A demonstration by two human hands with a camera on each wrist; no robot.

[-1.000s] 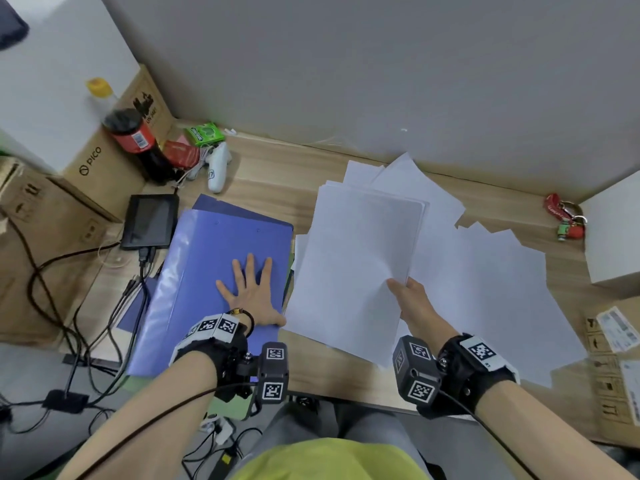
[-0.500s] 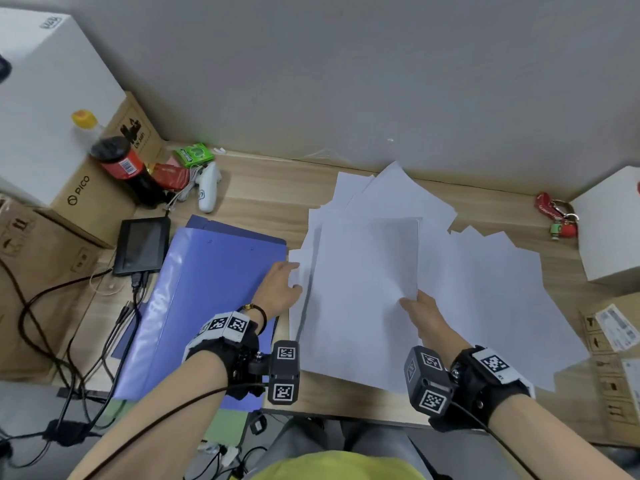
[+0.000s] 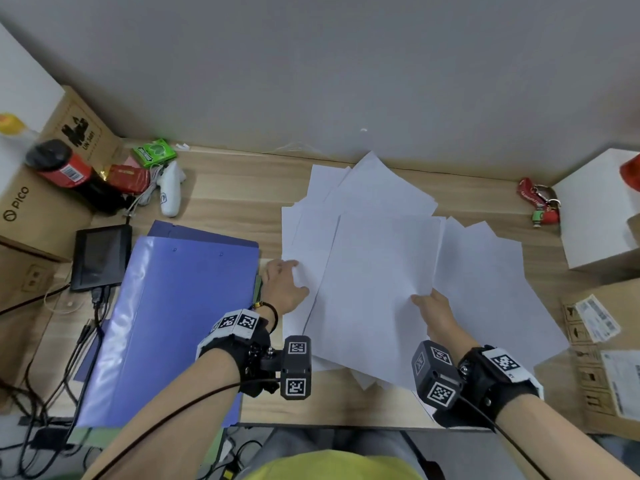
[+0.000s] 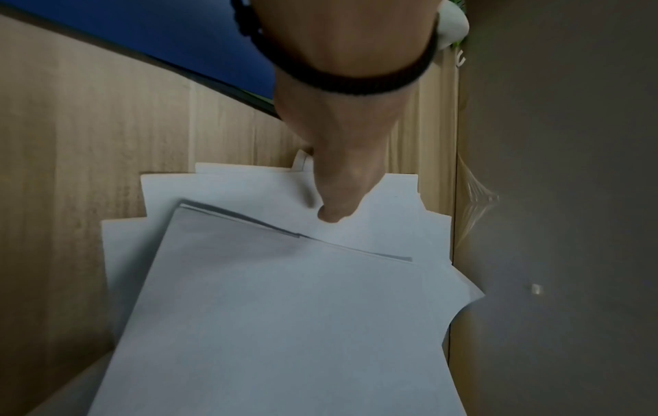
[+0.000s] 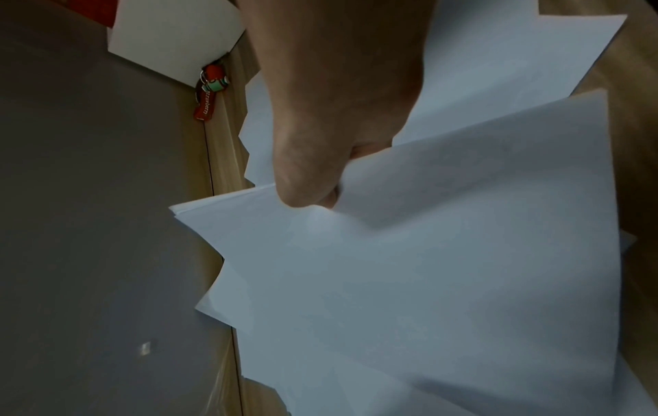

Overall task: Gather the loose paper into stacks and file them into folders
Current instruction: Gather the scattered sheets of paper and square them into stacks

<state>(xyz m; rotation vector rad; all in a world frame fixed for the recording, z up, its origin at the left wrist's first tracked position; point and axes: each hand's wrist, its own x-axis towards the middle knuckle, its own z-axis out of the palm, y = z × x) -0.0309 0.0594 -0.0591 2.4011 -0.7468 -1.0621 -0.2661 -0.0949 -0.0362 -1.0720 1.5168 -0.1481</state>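
Observation:
White loose sheets (image 3: 485, 271) lie fanned over the middle and right of the wooden desk (image 3: 235, 202). My right hand (image 3: 429, 306) pinches a stack of sheets (image 3: 377, 278) by its right edge, thumb (image 5: 310, 197) on top, and the stack (image 5: 463, 253) lies tilted over the pile. My left hand (image 3: 287, 282) takes the left edge of the lower sheets (image 3: 301, 237): its thumb (image 4: 334, 208) lies on those lower sheets (image 4: 249, 185), and its fingers are hidden beneath. A blue folder (image 3: 180, 306) lies shut just left of that hand, on another darker one.
A black tablet (image 3: 100, 258), a white controller (image 3: 169, 192), a red bottle (image 3: 65, 168) and a cardboard box (image 3: 31, 209) crowd the far left. A white box (image 3: 595, 216), a red keychain (image 3: 538, 202) and a labelled carton (image 3: 606, 341) stand at the right. Cables (image 3: 41, 393) hang off the left edge.
My left hand has left the blue folder and moved right to the left edge of the sheets. The stack in my right hand has come down over the pile.

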